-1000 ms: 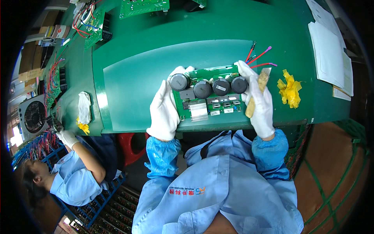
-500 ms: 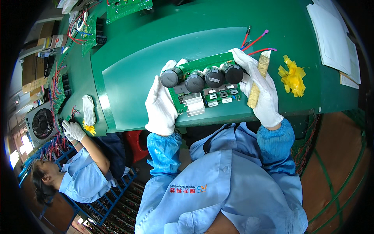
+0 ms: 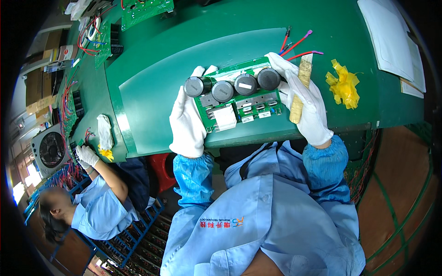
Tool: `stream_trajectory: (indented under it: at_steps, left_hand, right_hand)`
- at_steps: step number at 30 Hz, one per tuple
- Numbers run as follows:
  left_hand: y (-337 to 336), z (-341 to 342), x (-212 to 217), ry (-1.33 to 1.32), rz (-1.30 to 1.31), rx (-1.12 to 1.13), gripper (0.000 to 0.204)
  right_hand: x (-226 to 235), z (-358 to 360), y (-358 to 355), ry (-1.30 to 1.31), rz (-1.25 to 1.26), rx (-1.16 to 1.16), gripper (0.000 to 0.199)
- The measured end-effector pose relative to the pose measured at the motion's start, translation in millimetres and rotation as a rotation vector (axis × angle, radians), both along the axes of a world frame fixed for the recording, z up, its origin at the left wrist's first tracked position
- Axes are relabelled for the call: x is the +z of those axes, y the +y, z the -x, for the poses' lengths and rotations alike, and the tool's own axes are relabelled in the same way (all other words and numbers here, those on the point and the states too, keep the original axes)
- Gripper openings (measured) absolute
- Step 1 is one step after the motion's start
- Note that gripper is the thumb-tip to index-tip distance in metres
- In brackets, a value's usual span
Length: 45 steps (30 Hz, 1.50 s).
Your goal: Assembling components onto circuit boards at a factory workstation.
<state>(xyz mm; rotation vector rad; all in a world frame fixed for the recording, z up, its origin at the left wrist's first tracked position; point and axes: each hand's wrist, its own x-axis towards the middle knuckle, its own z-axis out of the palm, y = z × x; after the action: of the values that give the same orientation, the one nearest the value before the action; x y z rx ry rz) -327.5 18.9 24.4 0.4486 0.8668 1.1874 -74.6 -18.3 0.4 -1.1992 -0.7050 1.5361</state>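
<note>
Board [image 3: 239, 103] in hand here: a green circuit board with four fat black cylindrical capacitors [image 3: 232, 85] in a row along its far edge, held just above the near edge of the green bench mat [image 3: 152, 87], right in front of the person's chest.

Left hand [image 3: 186, 122], white glove, is wrapped round the 9 o'clock edge of the board, fingertips up by the leftmost capacitor. Right hand [image 3: 301, 101], also gloved, grips the 3 o'clock edge, and it's got a tan brush [image 3: 299, 89] pinned between the fingers at the same time, so that side is a shared grip.

Handling-wise, my guess is it's stiff and top-heavy toward 12 o'clock because of those big cans, so it'll want to tip away from you. The board itself won't flex much, but the small white and grey parts [image 3: 239, 112] in the middle and the solder joints look fragile. Edges are the place to hold it, like it's being held now, not by the capacitors. Gloves on a smooth board edge could be a bit slippery.

Red and purple wires [image 3: 297, 43] trail off at 1 o'clock, and a crumpled wad of yellow tape [image 3: 343, 85] sits on the mat at 3 o'clock, well clear of the board.
</note>
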Motion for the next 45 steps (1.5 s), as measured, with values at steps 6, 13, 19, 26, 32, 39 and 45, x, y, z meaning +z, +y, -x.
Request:
stream_trajectory:
  at_steps: [6,13,19,26,32,39,45]
  left_hand:
    - [-0.6,1.3,2.0,0.015,0.007,-0.003,0.056]
    - [-2.0,2.4,0.6,0.030,0.003,0.034,0.057]
    - [-1.5,1.9,0.6,-0.003,0.001,0.007,0.057]
    - [0.0,-0.6,2.1,-0.003,0.012,-0.006,0.056]
    - [0.2,3.6,0.2,-0.075,0.005,-0.016,0.057]
    - [0.1,-2.0,1.9,0.154,-0.019,0.118,0.050]
    - [-0.3,9.6,3.1,-0.127,0.017,-0.028,0.055]
  right_hand:
    - [1.6,6.1,1.6,0.019,-0.064,-0.042,0.047]
    - [3.1,1.8,-0.2,0.011,0.002,-0.010,0.048]
    - [3.3,4.8,1.5,0.124,0.020,-0.058,0.050]
    - [1.6,-0.5,1.9,-0.041,-0.036,-0.010,0.045]
    - [-5.4,1.5,-0.2,-0.046,-0.019,-0.042,0.045]
    - [9.2,10.7,4.4,0.207,0.024,-0.094,0.050]
    - [13.7,10.6,6.3,0.150,0.051,-0.076,0.048]
